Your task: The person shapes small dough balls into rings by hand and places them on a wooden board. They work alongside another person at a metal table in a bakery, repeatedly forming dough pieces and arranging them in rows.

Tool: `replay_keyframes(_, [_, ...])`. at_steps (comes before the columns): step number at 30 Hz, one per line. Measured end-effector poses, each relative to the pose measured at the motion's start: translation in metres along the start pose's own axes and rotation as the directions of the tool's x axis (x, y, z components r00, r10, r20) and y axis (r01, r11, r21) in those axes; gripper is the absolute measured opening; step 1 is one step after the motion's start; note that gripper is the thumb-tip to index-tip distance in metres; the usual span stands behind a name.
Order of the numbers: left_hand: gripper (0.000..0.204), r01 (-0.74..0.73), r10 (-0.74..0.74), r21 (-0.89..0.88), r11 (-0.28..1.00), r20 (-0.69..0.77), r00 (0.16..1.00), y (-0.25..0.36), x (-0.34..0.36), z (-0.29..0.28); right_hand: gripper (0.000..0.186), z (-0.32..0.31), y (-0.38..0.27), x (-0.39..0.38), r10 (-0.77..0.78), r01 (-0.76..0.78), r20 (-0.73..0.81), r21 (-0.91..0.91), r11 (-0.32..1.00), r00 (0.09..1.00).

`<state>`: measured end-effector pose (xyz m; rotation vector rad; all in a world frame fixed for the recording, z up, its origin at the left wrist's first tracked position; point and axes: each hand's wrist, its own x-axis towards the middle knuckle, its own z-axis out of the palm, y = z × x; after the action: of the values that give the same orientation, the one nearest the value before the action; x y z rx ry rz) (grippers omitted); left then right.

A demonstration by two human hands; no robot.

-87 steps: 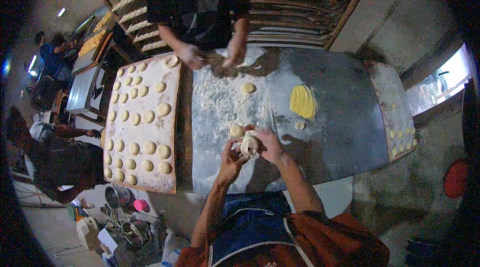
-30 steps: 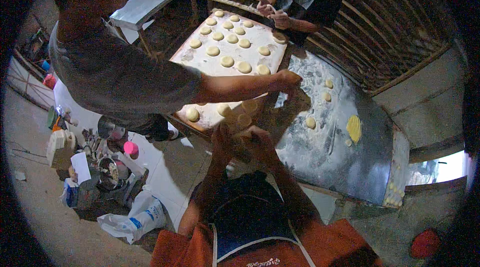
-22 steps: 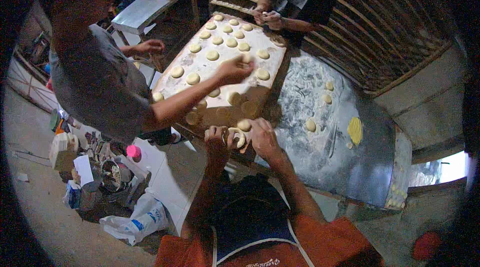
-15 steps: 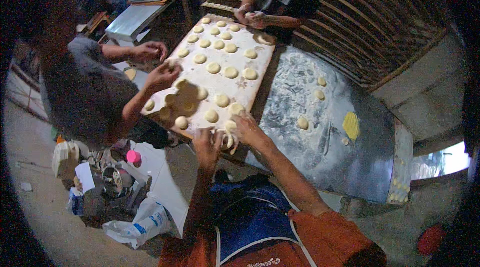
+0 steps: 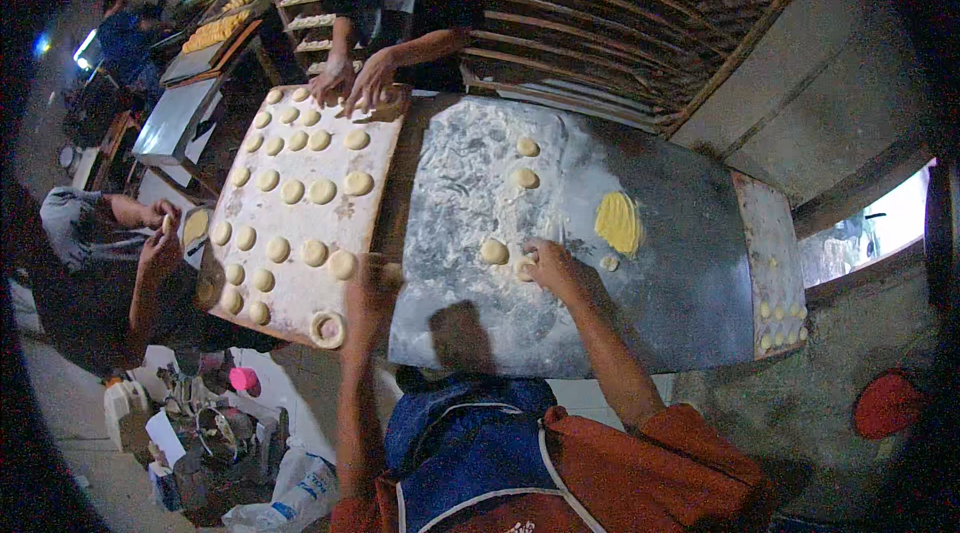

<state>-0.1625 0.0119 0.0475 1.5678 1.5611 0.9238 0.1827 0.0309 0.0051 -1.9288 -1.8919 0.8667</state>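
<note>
Right hand (image 5: 553,270) reaching over floured desk (image 5: 680,283), grip pinching small dough piece (image 5: 523,270) against desktop; bigger dough round (image 5: 494,251) sitting just left of it. Left hand (image 5: 372,288) hovering at right edge of dough-laden board (image 5: 300,303), blurring; cannot tell whether its grip is holding anything. Dough ring (image 5: 327,329) lying at board's near corner. Yellow paste (image 5: 618,223) spreading farther right.
</note>
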Motion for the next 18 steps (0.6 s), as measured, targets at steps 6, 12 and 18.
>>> replay_keyframes(6, [0.034,-0.127,0.127,-0.025,0.992,0.027,0.992,0.029,-0.007,0.161,0.023,-0.003,0.024,-0.006,-0.03,0.034,-0.02,0.266,0.963,0.999])
replay_keyframes(12, [0.031,0.145,-0.056,-0.539,0.83,0.178,0.982,0.043,-0.015,0.195,0.035,0.011,0.023,-0.024,-0.041,0.133,-0.147,0.701,0.701,0.988])
replay_keyframes(18, [0.021,0.096,-0.063,-0.574,0.813,0.078,0.995,0.057,-0.014,0.196,0.05,0.006,0.003,-0.028,-0.094,0.238,-0.24,0.693,0.681,0.966])
